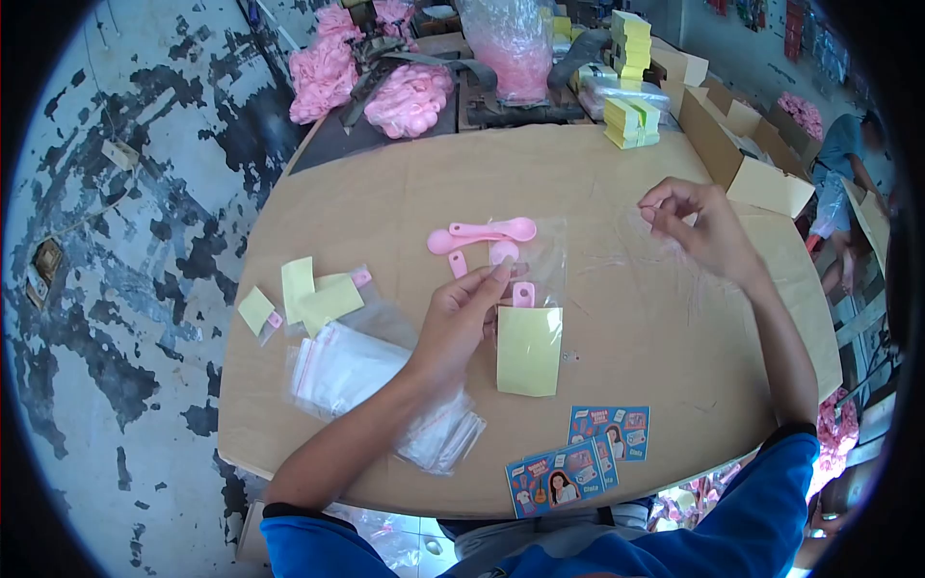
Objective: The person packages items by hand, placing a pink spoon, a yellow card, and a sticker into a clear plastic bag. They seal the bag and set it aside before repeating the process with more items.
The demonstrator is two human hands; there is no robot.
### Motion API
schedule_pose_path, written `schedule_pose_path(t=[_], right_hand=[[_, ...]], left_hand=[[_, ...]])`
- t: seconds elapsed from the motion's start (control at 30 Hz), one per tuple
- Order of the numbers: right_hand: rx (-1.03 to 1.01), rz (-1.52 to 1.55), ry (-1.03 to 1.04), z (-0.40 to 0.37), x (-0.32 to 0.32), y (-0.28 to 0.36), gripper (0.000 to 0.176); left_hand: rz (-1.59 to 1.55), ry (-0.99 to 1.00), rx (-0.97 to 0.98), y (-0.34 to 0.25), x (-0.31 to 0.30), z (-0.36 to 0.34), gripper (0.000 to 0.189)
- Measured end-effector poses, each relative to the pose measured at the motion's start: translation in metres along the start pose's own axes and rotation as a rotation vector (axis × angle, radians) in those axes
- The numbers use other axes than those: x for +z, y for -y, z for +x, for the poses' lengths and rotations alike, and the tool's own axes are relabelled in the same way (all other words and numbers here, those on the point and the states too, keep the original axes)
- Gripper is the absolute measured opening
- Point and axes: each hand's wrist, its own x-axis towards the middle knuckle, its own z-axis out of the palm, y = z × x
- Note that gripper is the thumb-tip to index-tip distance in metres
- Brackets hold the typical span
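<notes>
My left hand (464, 313) is closed, thumb and fingertips pinching the edge of a clear plastic bag (552, 252). Pink handle ends show beside my fingers, and a yellow card (528, 352) lies just below them. Behind the fingertips rest pink plastic spoons (493, 230), partly covered by the hand and the bag. Off to the right, my right hand (701, 231) is raised above the table with its fingers curled into a pinch. Thin clear strands seem to be near those fingers, but what they hold is too fine to make out.
White-looking plastic bags (352, 371) are stacked at the left, near yellow cards (318, 297). Blue printed cards (559, 479) lie at the front edge. Pink bundles (409, 99), yellow card stacks (631, 120) and a cardboard box (742, 159) stand behind. Another person (843, 159) is at far right.
</notes>
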Motion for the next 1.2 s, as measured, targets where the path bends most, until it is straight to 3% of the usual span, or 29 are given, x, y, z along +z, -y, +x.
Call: schedule_pose_path(t=[0.03,0.1,0.27,0.37,0.6,1.0,1.1,1.2], right_hand=[[0.266,0.302,0.093,-0.004,0.006,0.018,0.017],[0.176,0.665,0.148,-0.015,0.039,0.028,0.019],[0.110,0.954,0.315,-0.019,0.095,0.046,0.022],[0.229,1.018,0.312,-0.020,0.100,0.031,0.024],[0.260,1.080,0.361,-0.029,0.106,0.027,0.024],[0.128,1.125,0.309,-0.038,0.111,0.027,0.027],[0.255,1.094,0.323,-0.037,0.103,0.034,0.026],[0.229,1.112,0.290,-0.036,0.103,0.033,0.024]], left_hand=[[-0.017,0.007,0.001,0.000,0.001,0.000,0.034],[0.009,0.021,-0.008,-0.001,0.002,-0.003,0.034],[0.020,0.059,0.010,0.005,0.006,-0.003,0.034],[0.072,0.062,-0.027,0.007,0.002,0.000,0.032],[0.239,0.083,0.055,0.010,0.002,-0.003,0.025],[0.248,0.162,-0.073,-0.002,0.008,-0.004,0.031],[0.262,0.172,-0.044,-0.003,0.009,-0.005,0.031],[0.237,0.165,-0.029,0.000,0.007,-0.003,0.028]])
